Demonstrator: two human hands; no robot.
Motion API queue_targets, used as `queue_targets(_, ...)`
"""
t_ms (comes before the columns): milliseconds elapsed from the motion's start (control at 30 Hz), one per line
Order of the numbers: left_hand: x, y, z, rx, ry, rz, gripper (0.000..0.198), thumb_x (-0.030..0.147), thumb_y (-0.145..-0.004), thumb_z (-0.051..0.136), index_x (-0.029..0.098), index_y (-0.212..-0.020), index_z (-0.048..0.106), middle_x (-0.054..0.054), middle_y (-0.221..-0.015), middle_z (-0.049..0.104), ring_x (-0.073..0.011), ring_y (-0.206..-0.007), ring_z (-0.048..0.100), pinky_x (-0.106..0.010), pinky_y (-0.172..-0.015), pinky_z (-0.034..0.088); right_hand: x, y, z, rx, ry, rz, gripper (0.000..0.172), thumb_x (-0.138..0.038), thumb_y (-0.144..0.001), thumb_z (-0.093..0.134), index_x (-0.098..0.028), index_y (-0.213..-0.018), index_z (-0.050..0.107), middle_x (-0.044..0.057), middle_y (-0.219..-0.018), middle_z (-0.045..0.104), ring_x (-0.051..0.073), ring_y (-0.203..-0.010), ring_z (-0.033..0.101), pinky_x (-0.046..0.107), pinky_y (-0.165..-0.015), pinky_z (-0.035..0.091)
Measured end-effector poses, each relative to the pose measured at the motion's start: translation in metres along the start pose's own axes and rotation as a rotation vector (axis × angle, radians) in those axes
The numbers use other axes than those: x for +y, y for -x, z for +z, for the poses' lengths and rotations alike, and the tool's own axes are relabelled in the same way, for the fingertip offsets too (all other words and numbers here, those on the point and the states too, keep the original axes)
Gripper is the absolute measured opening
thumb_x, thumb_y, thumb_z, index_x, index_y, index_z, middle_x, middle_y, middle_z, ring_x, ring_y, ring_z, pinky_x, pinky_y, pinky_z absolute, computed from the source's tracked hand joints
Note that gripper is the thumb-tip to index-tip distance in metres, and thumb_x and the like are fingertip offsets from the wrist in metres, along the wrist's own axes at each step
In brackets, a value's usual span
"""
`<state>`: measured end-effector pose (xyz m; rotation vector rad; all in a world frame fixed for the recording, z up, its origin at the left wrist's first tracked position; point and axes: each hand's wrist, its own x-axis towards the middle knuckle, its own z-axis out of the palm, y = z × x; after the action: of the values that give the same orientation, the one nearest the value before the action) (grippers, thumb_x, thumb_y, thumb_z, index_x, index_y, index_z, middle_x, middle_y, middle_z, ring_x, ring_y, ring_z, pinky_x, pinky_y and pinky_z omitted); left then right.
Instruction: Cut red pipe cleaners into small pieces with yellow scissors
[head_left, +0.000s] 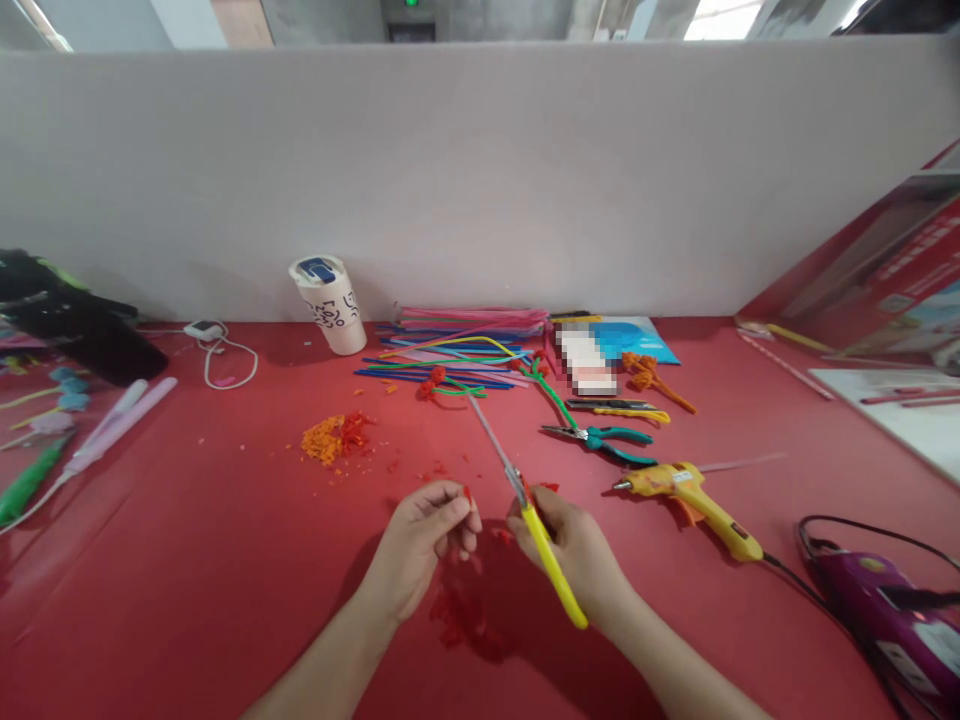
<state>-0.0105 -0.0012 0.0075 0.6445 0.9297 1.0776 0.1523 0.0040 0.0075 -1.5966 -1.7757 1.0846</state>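
Observation:
My left hand (431, 535) is closed in a pinch, with a small red piece (468, 497) showing at its fingertips; whether that is pipe cleaner or paper is too small to tell. To its right, my right hand (574, 545) is closed around a pair of scissors (553, 570) with yellow handles. Their long thin blade points up and to the left, away from me. Red fluffy scraps (469, 625) lie on the table below and between both hands. Farther off sits a pile of orange and red clippings (326, 440).
Pipe cleaners (465, 345) in several colours lie at the back beside a white tumbler (334, 310). To the right are teal pliers (611, 440), a utility knife (622, 410), a yellow glue gun (694, 500) with its cord, and a purple device (877, 610). A cable (251, 365) lies left.

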Motion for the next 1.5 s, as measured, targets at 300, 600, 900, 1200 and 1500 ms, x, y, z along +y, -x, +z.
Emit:
queue_targets(300,-0.012,0.001,0.004,-0.204,-0.073,-0.215,0.014,0.024,-0.069,0.057,0.011,-0.065,0.053,0.0,-0.054,0.055,-0.0046,-0.04,0.046,-0.016,-0.041,0.034,-0.005,-0.001,0.004,-0.159,-0.525,0.148,0.018,-0.034,-0.068,0.047,-0.017,-0.073,0.047,-0.012,-0.031,0.033,0.004,-0.026,0.029,0.015,-0.029,0.024)
queue_targets(600,-0.014,-0.001,0.006,-0.121,-0.352,-0.032,0.013,0.026,-0.068,0.056,0.013,-0.068,0.056,0.001,-0.056,0.054,-0.0085,-0.048,0.049,-0.021,-0.05,0.039,-0.009,-0.001,0.008,-0.124,-0.432,0.137,0.008,-0.025,-0.065,0.046,-0.019,-0.064,0.042,-0.011,-0.039,0.032,0.003,-0.03,0.029,0.016,-0.031,0.024)
queue_targets(900,-0.018,0.003,0.013,0.067,-0.79,0.282,0.004,0.019,-0.065,0.053,0.017,-0.065,0.057,0.001,-0.061,0.056,-0.0115,-0.058,0.05,-0.022,-0.057,0.039,-0.002,-0.002,0.015,0.009,-0.287,0.061,0.007,-0.022,-0.062,0.044,-0.019,-0.061,0.038,-0.007,-0.051,0.033,0.006,-0.045,0.032,0.019,-0.042,0.026)
queue_targets(1200,-0.018,0.001,0.009,0.086,-0.751,0.249,0.005,0.018,-0.064,0.054,0.016,-0.067,0.056,-0.001,-0.063,0.058,-0.0122,-0.059,0.052,-0.022,-0.058,0.042,0.005,0.0,0.019,0.05,-0.183,0.009,0.014,-0.023,-0.061,0.046,-0.02,-0.058,0.033,-0.007,-0.051,0.032,0.007,-0.048,0.031,0.019,-0.043,0.024)
queue_targets(1500,-0.02,0.001,0.006,0.059,-0.801,0.251,0.007,0.019,-0.067,0.051,0.016,-0.069,0.058,-0.002,-0.067,0.059,-0.0129,-0.062,0.053,-0.023,-0.06,0.041,0.002,0.0,0.019,0.044,-0.244,0.022,0.007,-0.019,-0.06,0.044,-0.019,-0.061,0.037,-0.006,-0.054,0.036,0.007,-0.05,0.034,0.018,-0.045,0.028)
